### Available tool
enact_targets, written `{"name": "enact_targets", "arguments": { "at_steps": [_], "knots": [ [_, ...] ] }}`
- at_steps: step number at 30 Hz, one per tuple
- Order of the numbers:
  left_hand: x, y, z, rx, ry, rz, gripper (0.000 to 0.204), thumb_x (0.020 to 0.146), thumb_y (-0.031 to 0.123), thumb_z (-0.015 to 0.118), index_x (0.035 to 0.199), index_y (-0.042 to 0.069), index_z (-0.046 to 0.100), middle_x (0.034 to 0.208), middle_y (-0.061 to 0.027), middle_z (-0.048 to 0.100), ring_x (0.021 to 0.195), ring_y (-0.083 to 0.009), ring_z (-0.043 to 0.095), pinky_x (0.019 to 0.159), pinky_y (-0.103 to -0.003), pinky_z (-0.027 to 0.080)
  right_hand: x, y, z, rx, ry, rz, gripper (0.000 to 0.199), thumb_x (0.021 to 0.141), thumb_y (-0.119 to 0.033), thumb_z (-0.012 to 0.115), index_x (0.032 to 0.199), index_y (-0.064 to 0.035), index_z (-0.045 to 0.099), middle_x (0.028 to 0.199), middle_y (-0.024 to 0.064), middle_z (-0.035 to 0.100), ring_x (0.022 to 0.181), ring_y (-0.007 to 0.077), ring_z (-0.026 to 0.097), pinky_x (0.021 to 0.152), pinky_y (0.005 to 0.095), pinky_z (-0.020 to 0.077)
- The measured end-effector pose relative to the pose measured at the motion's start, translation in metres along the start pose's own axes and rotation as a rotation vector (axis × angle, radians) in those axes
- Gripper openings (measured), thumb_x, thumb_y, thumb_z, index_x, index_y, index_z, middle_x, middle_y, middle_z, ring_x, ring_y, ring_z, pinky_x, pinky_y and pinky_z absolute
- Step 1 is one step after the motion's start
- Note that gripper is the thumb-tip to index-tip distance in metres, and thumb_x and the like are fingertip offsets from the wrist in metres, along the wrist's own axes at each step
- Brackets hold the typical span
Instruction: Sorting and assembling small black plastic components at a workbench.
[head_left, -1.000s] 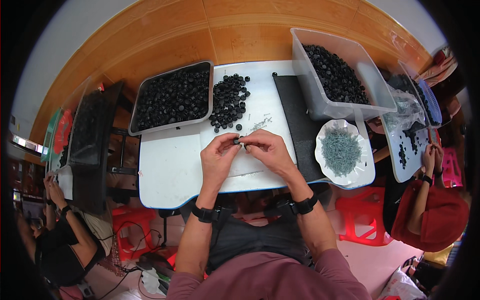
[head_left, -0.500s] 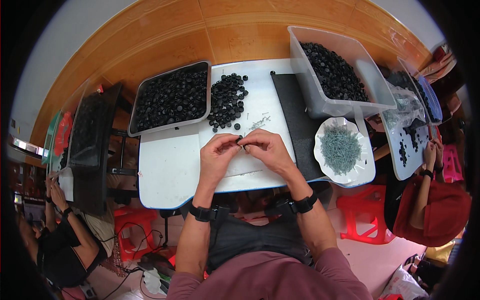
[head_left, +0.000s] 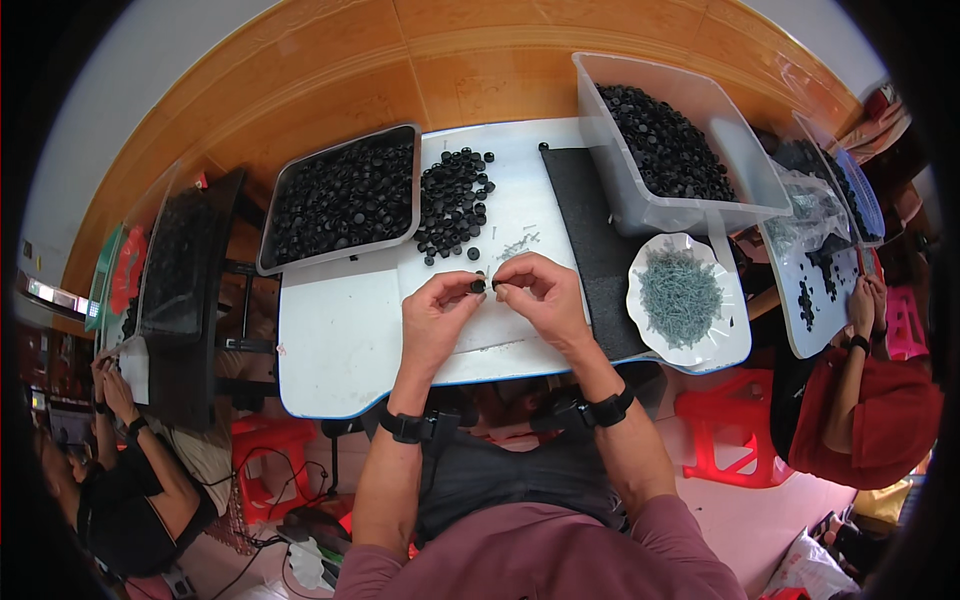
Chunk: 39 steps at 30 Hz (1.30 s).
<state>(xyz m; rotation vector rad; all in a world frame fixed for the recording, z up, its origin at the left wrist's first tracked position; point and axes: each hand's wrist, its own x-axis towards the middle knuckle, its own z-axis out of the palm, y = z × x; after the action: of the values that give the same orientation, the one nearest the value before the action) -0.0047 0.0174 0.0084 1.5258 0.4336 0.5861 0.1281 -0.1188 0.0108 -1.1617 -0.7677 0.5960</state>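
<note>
Over the near middle of the white table (head_left: 340,350), my left hand (head_left: 437,318) pinches a small black round plastic cap (head_left: 478,287) between thumb and fingertips. Just beside it, my right hand (head_left: 545,305) is closed on a small black piece (head_left: 497,285), mostly hidden by the fingers. A narrow gap separates the two pieces. Beyond my hands lie a loose pile of black caps (head_left: 455,205) and a few scattered screws (head_left: 520,243).
A shallow tray (head_left: 418,190) full of black caps stands at back left, and a deep clear bin (head_left: 690,213) of black parts at back right. A white scalloped plate (head_left: 640,262) of grey screws sits right of a black mat (head_left: 590,230). People work at both sides.
My fingertips have drawn slightly apart, so a gap now shows between the black pieces. The right hand's fingers have shifted a little; the forearms stay almost in place.
</note>
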Motion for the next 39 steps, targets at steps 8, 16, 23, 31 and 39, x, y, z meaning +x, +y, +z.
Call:
{"name": "enact_targets", "arguments": {
  "at_steps": [8, 16, 23, 31, 39],
  "knots": [
    [0.001, -0.005, 0.003, 0.15, 0.043, 0.093, 0.025, 0.088, 0.0, 0.077, 0.113, -0.001, 0.072, 0.103, -0.0084, 0.078, 0.094, -0.0135, 0.075, 0.086, -0.027, 0.058, 0.001, -0.005, 0.008, -0.345, 0.074, -0.201, 0.015, 0.083, 0.004, 0.075, 0.098, 0.0005, 0.076, 0.096, 0.0077, 0.074, 0.083, 0.0132, 0.066, 0.074, 0.0263, 0.0517],
    [0.001, -0.003, 0.005, 0.177, 0.039, 0.114, 0.025, 0.088, 0.001, 0.077, 0.112, -0.001, 0.072, 0.101, -0.0079, 0.078, 0.092, -0.0132, 0.075, 0.084, -0.027, 0.059, 0.002, -0.003, 0.009, -0.375, 0.085, -0.258, 0.015, 0.083, 0.004, 0.075, 0.098, 0.0009, 0.076, 0.095, 0.0093, 0.074, 0.079, 0.0146, 0.067, 0.071, 0.0265, 0.0537],
    [0.0, 0.0, 0.006, 0.256, 0.029, 0.128, 0.029, 0.087, 0.003, 0.078, 0.115, 0.001, 0.073, 0.102, -0.0086, 0.078, 0.09, -0.0148, 0.075, 0.082, -0.028, 0.059, 0.001, -0.004, 0.009, -0.394, 0.057, -0.235, 0.016, 0.084, 0.004, 0.076, 0.099, 0.0005, 0.077, 0.097, 0.0091, 0.074, 0.083, 0.0143, 0.067, 0.074, 0.0265, 0.0533],
    [-0.001, 0.004, 0.004, 0.275, -0.022, 0.13, 0.03, 0.091, 0.0, 0.074, 0.121, -0.001, 0.072, 0.108, -0.0091, 0.076, 0.097, -0.0135, 0.072, 0.089, -0.027, 0.058, 0.002, -0.002, 0.004, -0.256, 0.061, -0.101, 0.016, 0.087, 0.003, 0.075, 0.102, 0.0021, 0.078, 0.099, 0.0089, 0.074, 0.087, 0.0147, 0.068, 0.075, 0.0259, 0.0545],
    [-0.002, 0.0, 0.006, 0.264, 0.024, 0.152, 0.029, 0.09, 0.004, 0.076, 0.118, -0.001, 0.072, 0.105, -0.0132, 0.078, 0.095, -0.0195, 0.077, 0.087, -0.031, 0.06, 0.003, 0.001, 0.003, -0.005, 0.076, 0.123, 0.018, 0.09, 0.002, 0.073, 0.108, 0.0039, 0.077, 0.096, 0.0079, 0.074, 0.084, 0.0119, 0.069, 0.074, 0.0237, 0.0559]
  ]
}}
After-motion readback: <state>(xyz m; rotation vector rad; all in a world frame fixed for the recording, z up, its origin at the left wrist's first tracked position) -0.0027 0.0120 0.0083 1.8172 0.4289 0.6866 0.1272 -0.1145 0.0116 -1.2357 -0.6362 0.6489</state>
